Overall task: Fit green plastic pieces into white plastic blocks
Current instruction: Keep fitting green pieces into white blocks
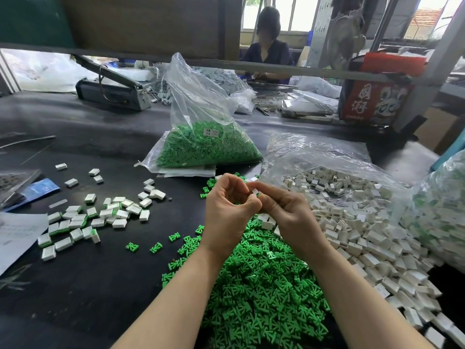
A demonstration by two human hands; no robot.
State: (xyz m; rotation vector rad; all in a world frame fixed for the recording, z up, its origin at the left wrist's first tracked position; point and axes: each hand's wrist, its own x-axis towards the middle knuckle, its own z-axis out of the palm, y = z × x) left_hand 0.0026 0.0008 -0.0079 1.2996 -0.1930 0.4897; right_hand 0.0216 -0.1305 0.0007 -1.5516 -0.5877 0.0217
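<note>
Pinching small white rectangular plastic block [254, 191] between my left hand [227, 210] and right hand [289, 212], above loose green plastic pieces heap [264, 285]. Fingers curled, tips pressed together. Block light, rigid, likely slick; grip flat sides. Green insert barely visible.

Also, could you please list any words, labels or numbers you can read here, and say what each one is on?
"国" and "御": large white characters on the red cardboard box at the far right of the table.
Small white sticker label on the clear plastic bag of green pieces: printed lines, too small to read.
White paper sheet at the left edge: faint writing, too blurred to read.
Nothing else legible.
</note>
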